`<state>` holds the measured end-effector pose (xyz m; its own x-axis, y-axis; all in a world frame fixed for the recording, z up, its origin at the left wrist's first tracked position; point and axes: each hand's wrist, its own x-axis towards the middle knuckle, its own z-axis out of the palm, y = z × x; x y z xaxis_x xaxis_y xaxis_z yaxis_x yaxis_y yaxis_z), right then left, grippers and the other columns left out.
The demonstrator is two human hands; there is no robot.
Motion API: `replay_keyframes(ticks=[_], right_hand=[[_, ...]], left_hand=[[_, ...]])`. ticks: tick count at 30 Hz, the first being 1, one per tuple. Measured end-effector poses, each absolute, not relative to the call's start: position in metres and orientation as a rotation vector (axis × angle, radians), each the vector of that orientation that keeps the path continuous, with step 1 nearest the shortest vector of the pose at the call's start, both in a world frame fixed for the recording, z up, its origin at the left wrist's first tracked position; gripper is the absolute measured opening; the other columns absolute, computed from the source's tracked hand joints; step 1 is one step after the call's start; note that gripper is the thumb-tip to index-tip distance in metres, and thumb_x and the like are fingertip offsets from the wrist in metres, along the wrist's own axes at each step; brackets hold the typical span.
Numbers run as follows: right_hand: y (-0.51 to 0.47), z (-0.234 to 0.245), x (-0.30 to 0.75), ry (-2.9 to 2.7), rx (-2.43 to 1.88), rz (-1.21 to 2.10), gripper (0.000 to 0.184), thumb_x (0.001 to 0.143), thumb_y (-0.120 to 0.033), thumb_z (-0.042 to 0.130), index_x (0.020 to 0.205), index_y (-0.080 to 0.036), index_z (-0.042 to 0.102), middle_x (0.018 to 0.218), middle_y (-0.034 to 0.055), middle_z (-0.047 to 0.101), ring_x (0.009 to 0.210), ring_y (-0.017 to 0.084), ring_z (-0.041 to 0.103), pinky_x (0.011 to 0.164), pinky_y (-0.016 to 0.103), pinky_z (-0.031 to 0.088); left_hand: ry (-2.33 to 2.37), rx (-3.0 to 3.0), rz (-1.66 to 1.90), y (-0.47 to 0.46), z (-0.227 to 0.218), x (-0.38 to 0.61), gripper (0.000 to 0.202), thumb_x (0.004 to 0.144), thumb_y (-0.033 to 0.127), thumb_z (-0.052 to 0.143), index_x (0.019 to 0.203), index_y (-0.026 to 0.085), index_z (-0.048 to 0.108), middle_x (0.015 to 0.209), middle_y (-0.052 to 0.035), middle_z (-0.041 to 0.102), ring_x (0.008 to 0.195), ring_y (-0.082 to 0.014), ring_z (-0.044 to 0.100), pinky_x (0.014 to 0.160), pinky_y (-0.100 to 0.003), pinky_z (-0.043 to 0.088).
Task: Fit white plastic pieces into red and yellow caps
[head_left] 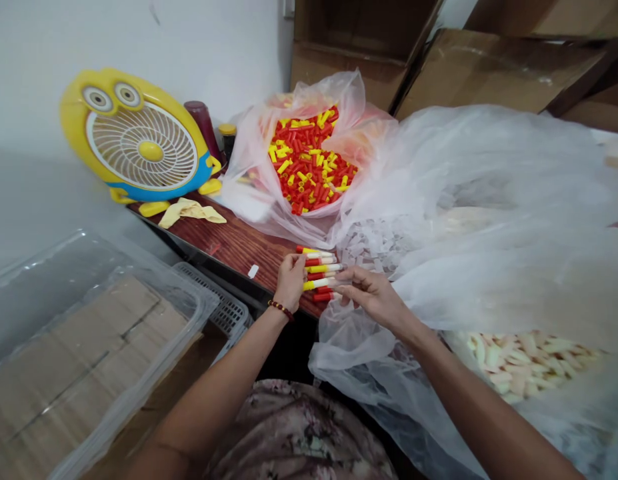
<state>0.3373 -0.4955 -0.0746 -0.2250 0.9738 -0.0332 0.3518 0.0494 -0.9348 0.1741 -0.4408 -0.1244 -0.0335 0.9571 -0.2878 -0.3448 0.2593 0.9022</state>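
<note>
A row of short red and yellow plastic tubes with white ends (323,269) lies side by side on the wooden table edge. At the row's left side, my left hand (290,283) is closed on the coloured end of a tube, its fingertips partly hidden. My right hand (371,297) is pinched at the white ends on the right; what sits between its fingertips is too small to name. Several small clear plastic pieces (373,243) lie just beyond my right hand, in a thin plastic bag.
Behind the row stands an open bag of loose red and yellow tubes (309,163). A yellow cartoon-faced fan (151,152) is at the back left, with a crumpled cloth (191,212) below. Pale foam-like pieces (529,363) fill a bag at right. A clear plastic bin (89,347) stands at left.
</note>
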Motion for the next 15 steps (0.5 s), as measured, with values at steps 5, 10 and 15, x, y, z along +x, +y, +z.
replay_keyframes(ticks=[5,10,15], right_hand=[[-0.497,-0.063,0.340,-1.622,-1.355,1.210,0.028,0.080,-0.042,0.067,0.088,-0.016,0.067,0.065,-0.0010,0.063,0.051,0.009,0.055,0.045,0.020,0.039],[-0.500,-0.065,0.341,-1.621,-1.385,1.172,0.028,0.080,-0.043,0.065,0.089,-0.016,0.066,0.067,0.0000,0.064,0.054,0.010,0.057,0.046,0.020,0.042],[-0.500,-0.075,0.342,-1.682,-1.353,1.148,0.028,0.083,-0.042,0.064,0.092,-0.016,0.066,0.066,-0.0002,0.063,0.055,0.011,0.057,0.047,0.021,0.041]], left_hand=[[1.112,0.727,1.132,-0.443,-0.122,0.177,0.016,0.087,0.029,0.054,0.080,0.015,0.050,0.049,0.0106,0.035,0.041,-0.0029,0.029,0.043,-0.013,0.026],[1.128,0.713,1.122,-0.443,-0.120,0.177,0.014,0.087,0.028,0.054,0.082,0.015,0.051,0.049,0.0106,0.035,0.041,-0.0029,0.029,0.044,-0.013,0.027],[1.133,0.713,1.121,-0.445,-0.117,0.177,0.012,0.087,0.025,0.054,0.082,0.015,0.051,0.049,0.0107,0.034,0.041,-0.0032,0.028,0.044,-0.013,0.026]])
